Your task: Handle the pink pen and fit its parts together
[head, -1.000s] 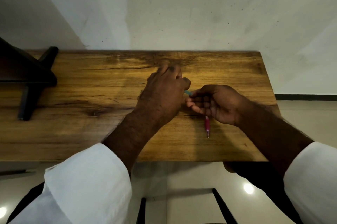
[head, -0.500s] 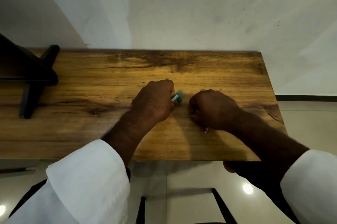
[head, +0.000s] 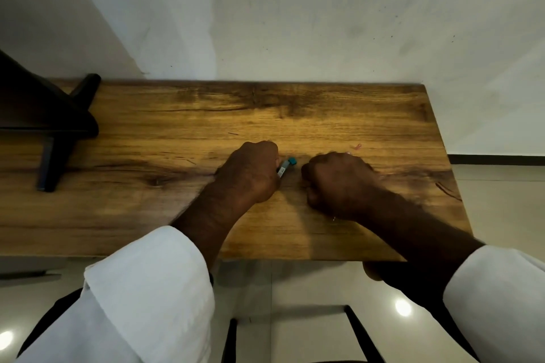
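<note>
On the table (head: 147, 215), the left hand (head: 250, 173) is closed around a teal-capped pen (head: 285, 167), and just right of it the right hand (head: 339, 182) is a fist, its contents hidden.

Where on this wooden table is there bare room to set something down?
Bare wood on the table lies between the black stand and the left hand, and along the wall edge. It is crowded between the left hand's teal-capped pen and the right hand.
</note>
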